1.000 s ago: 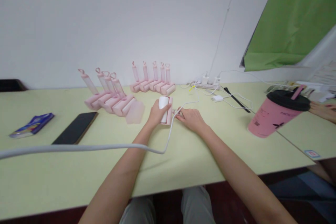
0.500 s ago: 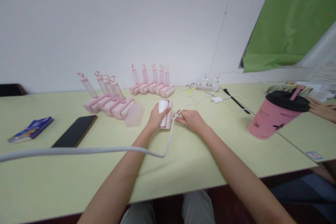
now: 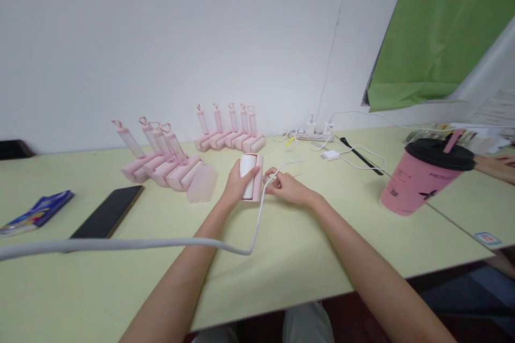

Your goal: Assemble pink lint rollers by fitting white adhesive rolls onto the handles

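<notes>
My left hand (image 3: 237,181) is wrapped round a pink case with a white roll (image 3: 256,179) in it, held upright over the pale yellow table (image 3: 257,289). Just right of the case, the fingers of my right hand (image 3: 286,187) are pinched together on something small and pale that I cannot make out. A white cable (image 3: 260,214) runs across the view in front of both. Left of my hands stand pink cases with clear tubes and heart-shaped loops (image 3: 164,169); a second group (image 3: 230,139) is near the wall. Pale pink sheets (image 3: 202,183) lie beside the nearer group.
A dark phone (image 3: 108,211) and a blue packet (image 3: 38,211) lie at the left. A pink cup with a black lid (image 3: 422,179) stands at the right. Behind are a power strip (image 3: 314,136), a white charger (image 3: 330,155) and a black strap (image 3: 362,156). Another person's hand (image 3: 497,167) shows far right.
The view has shifted a little, so the phone and packet sit lower and further left. My right hand's fingers have curled more beside the case; my left hand keeps its hold.
</notes>
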`<state>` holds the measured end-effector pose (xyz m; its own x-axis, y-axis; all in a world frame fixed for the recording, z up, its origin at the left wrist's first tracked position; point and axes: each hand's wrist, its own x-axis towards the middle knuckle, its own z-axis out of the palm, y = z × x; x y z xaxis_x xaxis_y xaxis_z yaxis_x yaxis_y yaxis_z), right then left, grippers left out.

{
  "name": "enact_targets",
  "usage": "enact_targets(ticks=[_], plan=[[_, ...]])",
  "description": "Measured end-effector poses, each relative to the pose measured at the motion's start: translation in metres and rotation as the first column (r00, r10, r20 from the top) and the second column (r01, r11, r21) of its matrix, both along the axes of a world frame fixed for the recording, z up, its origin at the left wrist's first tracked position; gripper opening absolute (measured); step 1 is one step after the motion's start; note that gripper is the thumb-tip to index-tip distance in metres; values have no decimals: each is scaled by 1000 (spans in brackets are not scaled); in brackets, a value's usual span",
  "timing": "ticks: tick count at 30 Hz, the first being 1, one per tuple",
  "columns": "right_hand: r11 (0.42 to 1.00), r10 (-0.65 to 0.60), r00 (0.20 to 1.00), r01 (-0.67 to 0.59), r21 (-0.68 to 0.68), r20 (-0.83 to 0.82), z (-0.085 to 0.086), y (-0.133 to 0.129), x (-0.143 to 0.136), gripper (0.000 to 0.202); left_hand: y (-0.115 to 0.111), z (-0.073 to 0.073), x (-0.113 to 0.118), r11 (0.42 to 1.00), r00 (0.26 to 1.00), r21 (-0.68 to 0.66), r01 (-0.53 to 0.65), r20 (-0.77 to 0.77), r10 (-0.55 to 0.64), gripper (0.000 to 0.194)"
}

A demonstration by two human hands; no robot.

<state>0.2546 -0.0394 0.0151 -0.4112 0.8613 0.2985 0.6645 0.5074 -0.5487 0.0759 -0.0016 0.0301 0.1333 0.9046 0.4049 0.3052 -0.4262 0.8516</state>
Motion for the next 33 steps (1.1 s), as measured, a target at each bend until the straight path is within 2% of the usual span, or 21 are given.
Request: enact_targets(ticks=[3, 7, 9, 13, 18, 22, 25, 33], plan=[[998, -50, 999, 50, 23, 9, 0, 0, 1, 38, -5, 3, 1, 999, 997, 38, 19, -71, -17, 46], [966, -195, 968, 162, 202, 157, 2, 1, 6, 23, -8, 3, 4, 997, 990, 69, 20, -144, -10, 44], [948, -253, 938, 191, 256, 237, 4, 0, 6, 25, -7, 1, 4, 997, 990, 79, -5, -143, 16, 44], [936, -280, 898, 179, 302, 339, 8, -5, 1, 31, -3, -2, 3, 996, 994, 85, -35, -99, 43, 45], [938, -299, 845, 174, 301, 444, 21, -14, -1, 30, -8, 3, 6, 990, 992, 138, -35, -114, 51, 44], [934, -324, 817, 196, 299, 477, 26, -17, 0, 26, -16, 11, 9, 980, 979, 201, -14, -198, 54, 43], [941, -306, 818, 185, 282, 486, 25, -19, 0, 27, -19, 12, 10, 983, 967, 186, -2, -250, 50, 42], [962, -256, 853, 178, 208, 454, 24, -19, 2, 24, -20, 9, 16, 990, 974, 142, 1, -224, 31, 39]])
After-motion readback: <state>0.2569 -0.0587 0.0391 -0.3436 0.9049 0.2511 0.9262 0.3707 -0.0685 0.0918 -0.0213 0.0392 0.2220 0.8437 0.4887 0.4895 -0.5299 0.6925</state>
